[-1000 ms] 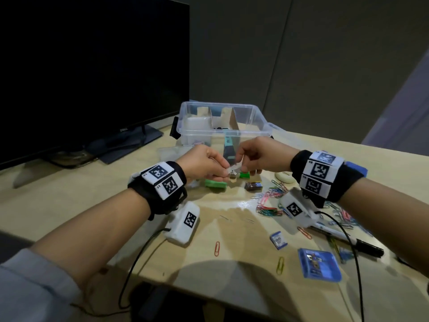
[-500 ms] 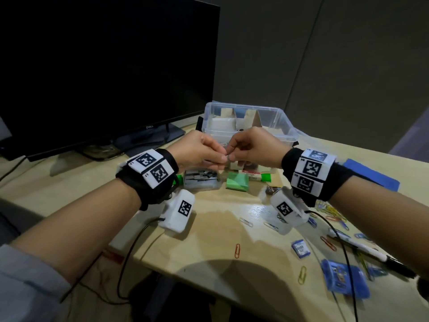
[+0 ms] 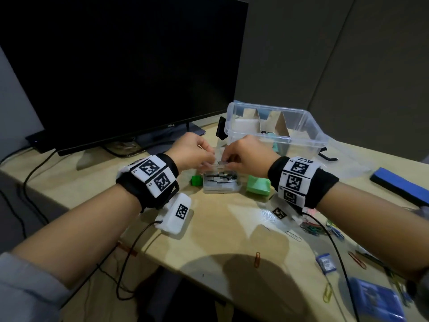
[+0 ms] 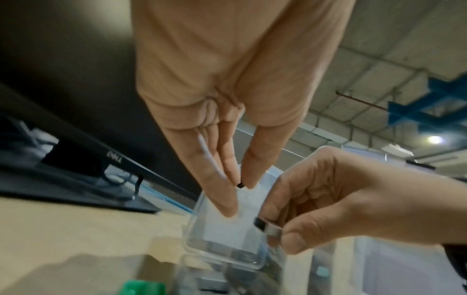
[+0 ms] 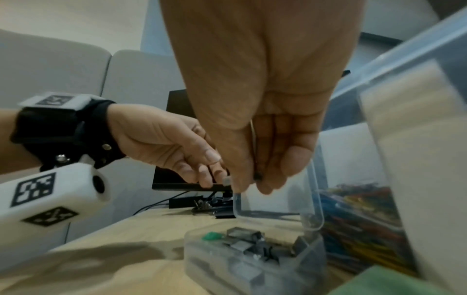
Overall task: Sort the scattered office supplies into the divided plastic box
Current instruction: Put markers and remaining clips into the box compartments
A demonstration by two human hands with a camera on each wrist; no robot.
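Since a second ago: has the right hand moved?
Yes, leftward. The right hand was in front of the right half of the box; now it is at the box's left end, over the staple case.

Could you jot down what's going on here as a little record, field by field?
Setting: wooden desk with a dark monitor
Left hand: fingertips at the raised clear lid of a small staple case
Right hand: pinches a metal strip of staples above the case
Case contents: more grey staple strips
Sorting box: clear, cardboard dividers, behind the hands
Still loose: coloured paper clips, green block, blue packets
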